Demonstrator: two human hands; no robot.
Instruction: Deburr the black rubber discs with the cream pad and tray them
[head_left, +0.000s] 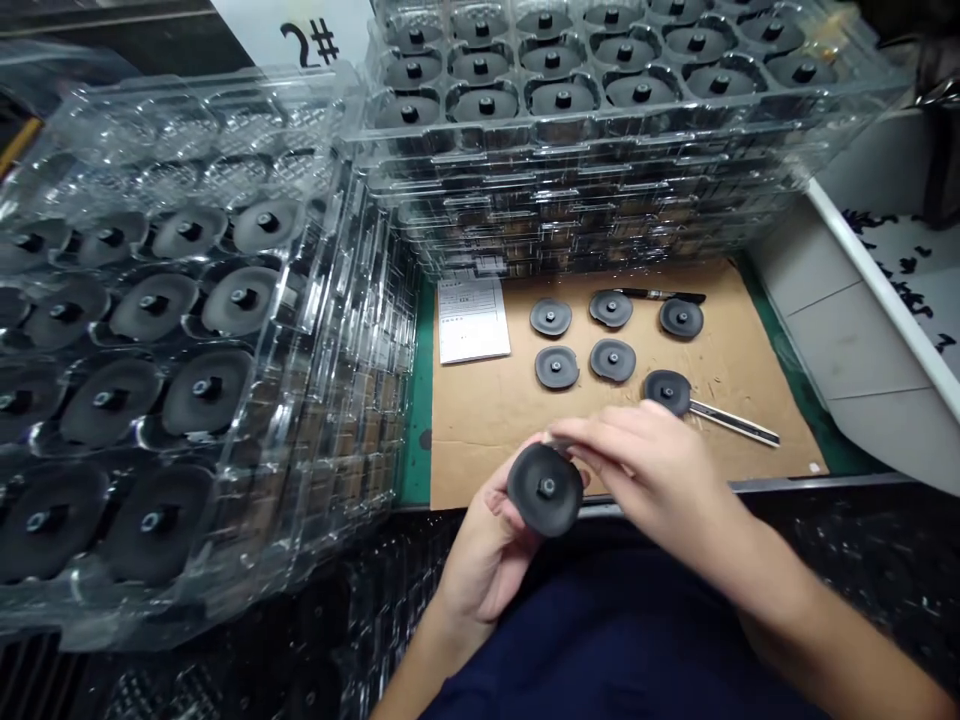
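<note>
My left hand (499,560) is closed around the underside of a round black rubber disc (534,512) with a small stub at its centre, held above the front edge of the cardboard (480,420). Against the upper rim of that disc, the fingers of my right hand (652,465) are pinched together; what lies between them, if anything, is hidden. Several similar discs rest on the cardboard beyond my hands, among them one disc (556,367) in the near row. Another disc (667,391) lies over the end of a slim black-and-white strip (735,423), perhaps a utility knife.
Stacked clear plastic trays (600,135) filled with discs stand at the back. A second tray stack (352,330) rises on the left, its top partly filled. A printed paper slip (472,318) and a black pen (652,294) lie on the cardboard. At right stands a white-edged bin (885,290).
</note>
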